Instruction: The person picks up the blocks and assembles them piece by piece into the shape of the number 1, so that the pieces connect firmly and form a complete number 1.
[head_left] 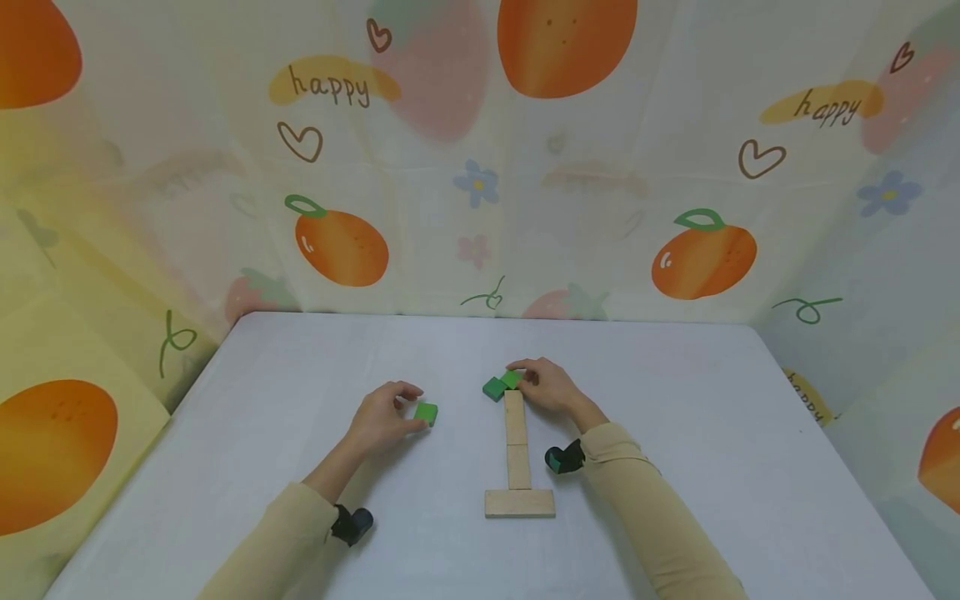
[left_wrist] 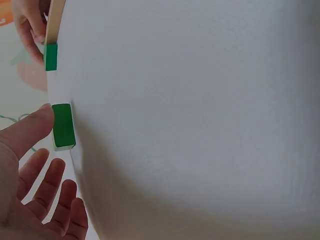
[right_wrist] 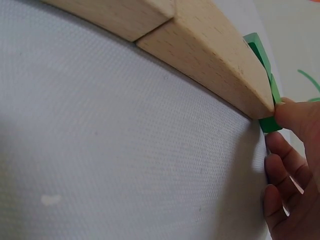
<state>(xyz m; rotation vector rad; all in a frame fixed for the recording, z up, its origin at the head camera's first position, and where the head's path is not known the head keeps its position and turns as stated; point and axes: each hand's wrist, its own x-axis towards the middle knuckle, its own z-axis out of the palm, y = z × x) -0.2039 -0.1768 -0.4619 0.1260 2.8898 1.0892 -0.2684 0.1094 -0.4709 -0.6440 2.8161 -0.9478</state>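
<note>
On the left, my left hand (head_left: 381, 421) is beside a light green block (head_left: 425, 413). In the left wrist view its thumb (left_wrist: 37, 125) touches that block (left_wrist: 63, 126), while the other fingers are spread loosely and apart from it. My right hand (head_left: 549, 385) pinches another light green block (head_left: 511, 379) at the far end of a row of wooden blocks (head_left: 515, 417). A darker green block (head_left: 494, 388) lies against its left side, both set at an angle. In the right wrist view, the thumb (right_wrist: 295, 116) is at the green block beside the wood's end.
Two long wooden blocks stand end to end in line, meeting a crosswise wooden block (head_left: 519, 503) at the near end. All lie on a white table (head_left: 675, 375). A fruit-patterned cloth (head_left: 420, 208) hangs behind the table's far edge.
</note>
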